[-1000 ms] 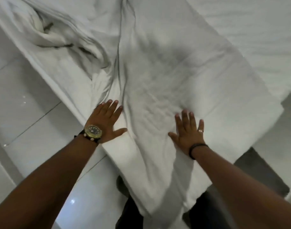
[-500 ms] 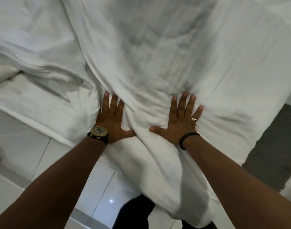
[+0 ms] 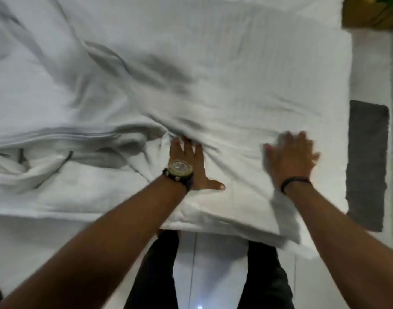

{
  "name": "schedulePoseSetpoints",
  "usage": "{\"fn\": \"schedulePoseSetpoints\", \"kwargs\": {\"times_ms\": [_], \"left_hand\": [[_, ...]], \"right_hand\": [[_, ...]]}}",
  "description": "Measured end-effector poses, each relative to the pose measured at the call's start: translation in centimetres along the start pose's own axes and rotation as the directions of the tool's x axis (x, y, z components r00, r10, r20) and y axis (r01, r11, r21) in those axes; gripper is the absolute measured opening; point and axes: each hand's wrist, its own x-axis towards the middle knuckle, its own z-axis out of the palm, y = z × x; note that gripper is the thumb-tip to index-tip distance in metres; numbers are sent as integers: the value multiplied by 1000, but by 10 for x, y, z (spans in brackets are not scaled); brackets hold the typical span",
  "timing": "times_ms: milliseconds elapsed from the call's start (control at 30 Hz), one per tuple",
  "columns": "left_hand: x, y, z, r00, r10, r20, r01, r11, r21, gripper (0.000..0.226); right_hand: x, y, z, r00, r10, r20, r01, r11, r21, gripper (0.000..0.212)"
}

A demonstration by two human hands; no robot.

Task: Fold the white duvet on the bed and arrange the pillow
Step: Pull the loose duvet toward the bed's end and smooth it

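Note:
The white duvet (image 3: 235, 70) lies spread over the bed and fills most of the view, with a bunched, creased fold at the left (image 3: 46, 161). My left hand (image 3: 188, 161), with a watch on the wrist, presses flat on the duvet near its front edge; its fingertips are tucked under a raised crease. My right hand (image 3: 291, 155) is blurred, fingers apart, flat on or just above the duvet to the right. Neither hand holds any cloth. I see no pillow.
A grey mat (image 3: 367, 161) lies on the white tiled floor (image 3: 213, 275) at the right of the bed. A yellow-green object (image 3: 374, 12) sits at the top right corner. My dark-trousered legs stand against the bed's front edge.
My right hand has slid to the right across the duvet, away from the left hand. The left hand has pushed forward under a crease. The view has shifted, showing the mat and the bed's right edge.

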Motion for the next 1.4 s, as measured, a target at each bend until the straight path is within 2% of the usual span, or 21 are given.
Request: {"fn": "schedulePoseSetpoints", "kwargs": {"times_ms": [67,133,200,233,267,333,400,467,533,600,633,700,767,867,933,1033,1100,1167,1267,1333,1400], "left_hand": [[-19,-48,-35,989,144,43,-151,949,276,139],[-39,-99,-58,968,248,37,-233,833,503,106],[-55,-136,-69,927,370,-58,-287,800,527,37],[-57,-146,-73,915,388,-108,-280,807,520,15],[-56,-153,-75,916,370,-156,-245,823,513,8],[-61,-157,-69,928,253,-273,-119,896,427,16],[-81,-165,-44,890,191,-414,-45,940,338,20],[-118,-171,3,867,186,-462,-39,950,309,12],[-159,-173,54,897,191,-398,-58,945,323,19],[-180,-171,79,943,123,-309,-44,967,251,23],[-180,-169,81,962,106,-251,-54,977,206,28],[-174,-166,75,967,131,-216,-115,990,85,36],[-163,-156,63,937,187,-294,-199,980,-10,54],[-135,-122,52,865,197,-462,-251,966,-58,63],[-115,-104,59,876,137,-463,-185,981,-61,71],[-102,-110,91,918,99,-384,-105,994,5,85],[-109,-135,109,928,34,-372,-36,999,1,96],[-117,-155,117,929,-9,-369,2,1000,-19,103],[-118,-158,110,940,-42,-338,22,998,-61,107],[-111,-143,100,932,-60,-358,19,993,-115,105],[-95,-123,84,918,27,-395,-68,994,-89,98]], "right_hand": [[-72,-48,2,923,-385,-24,385,916,113,75],[-147,-74,11,813,-582,11,578,809,105,75],[-167,-69,17,831,-545,114,538,838,88,62],[-162,-61,15,879,-465,109,457,885,85,56],[-152,-53,12,923,-379,69,374,924,82,50],[-128,-37,-1,963,-262,-63,263,965,6,39],[-120,-26,-12,951,-247,-185,246,969,-29,30],[-136,-26,-9,955,-266,-132,267,964,-11,35],[-183,-26,18,899,-438,-29,433,896,-98,32],[-225,-24,34,873,-485,39,486,865,-126,64],[-231,-23,35,894,-441,77,447,889,-99,71],[-224,-27,33,890,-454,43,455,890,-25,65],[-215,-45,21,861,-505,-69,509,853,117,63],[-198,-95,13,838,-482,-256,540,798,267,63],[-185,-126,18,866,-443,-232,495,824,276,63],[-176,-118,52,865,-502,-2,502,864,34,69],[-172,-57,73,934,-346,90,352,934,-58,74],[-172,18,76,992,-25,123,36,995,-88,83],[-171,62,53,956,228,186,-216,973,-82,95],[-167,27,41,974,189,129,-188,982,-19,93],[-158,-40,36,997,-33,67,30,998,50,80]]}}
